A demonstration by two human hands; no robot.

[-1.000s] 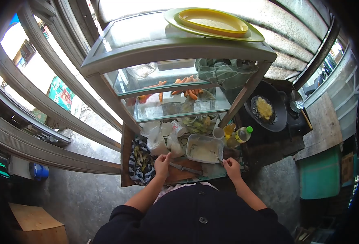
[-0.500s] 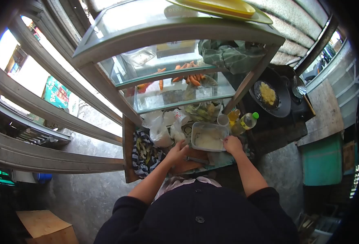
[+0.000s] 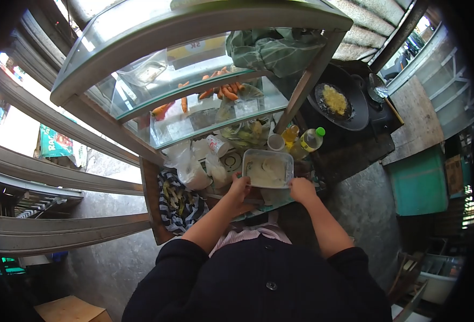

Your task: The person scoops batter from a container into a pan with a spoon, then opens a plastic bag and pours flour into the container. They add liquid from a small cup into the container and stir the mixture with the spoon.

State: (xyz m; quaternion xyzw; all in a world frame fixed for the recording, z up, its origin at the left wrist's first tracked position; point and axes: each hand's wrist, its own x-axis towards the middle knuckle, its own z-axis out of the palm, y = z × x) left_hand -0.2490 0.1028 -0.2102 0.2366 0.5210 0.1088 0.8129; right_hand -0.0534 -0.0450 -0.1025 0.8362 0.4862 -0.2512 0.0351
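Note:
A clear plastic food container holds pale, thick batter with a smeared surface. My left hand grips its near left corner, fingers closed at the rim. At the near right corner my right hand has its fingers closed on the edge. Both hands hold the container over the front of the counter. Just behind it stand a white cup and a green-capped bottle. Left of the container are plastic bags of white powder.
On the right, a black wok has a yellow fritter frying in oil. A glass display case with carrots rises behind the counter. Striped cloth with peelings lies at the left. A skimmer rests beside the wok.
My left hand has moved from beside the container onto its left corner. Both hands now hold it, and it appears lifted or shifted toward me. The head view has turned slightly.

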